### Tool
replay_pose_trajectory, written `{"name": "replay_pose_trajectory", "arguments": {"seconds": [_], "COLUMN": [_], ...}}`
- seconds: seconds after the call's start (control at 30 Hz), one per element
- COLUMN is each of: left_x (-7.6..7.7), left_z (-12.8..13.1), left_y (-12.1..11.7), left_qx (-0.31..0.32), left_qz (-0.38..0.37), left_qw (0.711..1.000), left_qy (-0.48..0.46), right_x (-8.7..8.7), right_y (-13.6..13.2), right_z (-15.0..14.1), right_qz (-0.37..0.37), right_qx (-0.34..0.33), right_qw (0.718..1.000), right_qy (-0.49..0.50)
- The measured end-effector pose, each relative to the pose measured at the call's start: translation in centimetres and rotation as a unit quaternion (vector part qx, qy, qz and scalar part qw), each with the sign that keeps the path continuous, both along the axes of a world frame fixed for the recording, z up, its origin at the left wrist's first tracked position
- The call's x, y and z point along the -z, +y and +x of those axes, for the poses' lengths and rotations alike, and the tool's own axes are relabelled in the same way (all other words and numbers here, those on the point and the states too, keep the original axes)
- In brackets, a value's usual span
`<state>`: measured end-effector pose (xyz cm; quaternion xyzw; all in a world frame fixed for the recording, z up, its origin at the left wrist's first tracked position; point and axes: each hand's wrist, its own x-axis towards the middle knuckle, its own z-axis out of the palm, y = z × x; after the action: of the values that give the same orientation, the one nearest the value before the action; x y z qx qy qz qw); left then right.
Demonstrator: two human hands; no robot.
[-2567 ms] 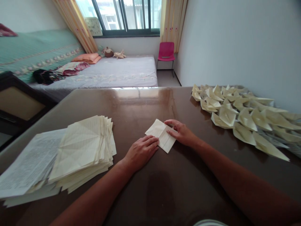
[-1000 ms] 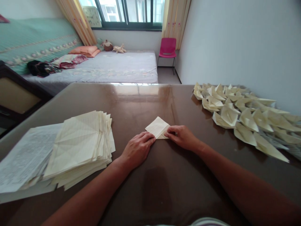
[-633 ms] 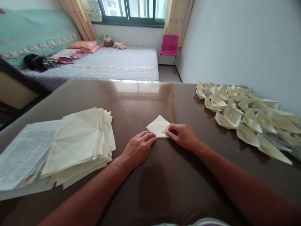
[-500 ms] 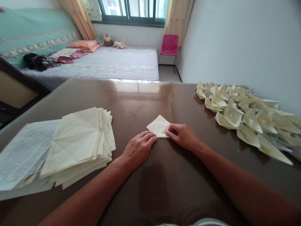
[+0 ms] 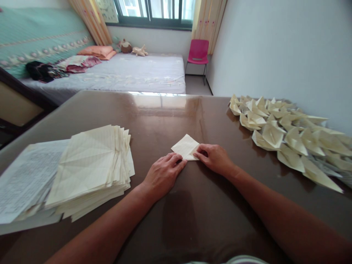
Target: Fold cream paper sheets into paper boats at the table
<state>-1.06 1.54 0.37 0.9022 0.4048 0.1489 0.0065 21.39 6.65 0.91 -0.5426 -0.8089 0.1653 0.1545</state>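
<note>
A folded cream paper [image 5: 184, 145] lies flat mid-tabletop [image 5: 154, 123], one corner pointing toward the far edge, a straight fold nearest the person; its long axis is hard to tell. The right hand [image 5: 213, 157] pinches its right side; the left hand [image 5: 165, 171] lays its fingers on the near left corner, whether gripping I cannot tell. Glossy brown surface separates it from a paper stack [image 5: 88, 161] on the left and folded paper boats [image 5: 272, 134] by the right wall [image 5: 275, 47]. Beyond the far edge are a bed [image 5: 143, 75] and pink chair [image 5: 198, 50].
</note>
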Motion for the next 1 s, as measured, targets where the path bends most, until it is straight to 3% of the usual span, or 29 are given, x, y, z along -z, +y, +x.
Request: {"name": "replay_pose_trajectory", "arguments": {"seconds": [0.43, 0.77, 1.0], "left_x": [-0.5, -0.7, -0.3], "left_z": [0.2, 1.9, 1.8], "left_y": [-0.1, 0.1, -0.2], "left_qx": [-0.011, -0.055, -0.032], "left_qz": [-0.033, -0.004, 0.007], "left_qw": [0.999, 0.998, 0.998], "left_qy": [0.018, 0.039, 0.053], "right_x": [-0.6, -0.3, -0.1], "right_y": [-0.1, -0.2, -0.4], "right_z": [-0.5, -0.5, -0.5], "right_qz": [-0.003, 0.009, 0.019], "right_qx": [0.019, 0.016, 0.006], "right_qw": [0.999, 0.998, 0.998], "right_qy": [-0.044, -0.059, -0.06]}}
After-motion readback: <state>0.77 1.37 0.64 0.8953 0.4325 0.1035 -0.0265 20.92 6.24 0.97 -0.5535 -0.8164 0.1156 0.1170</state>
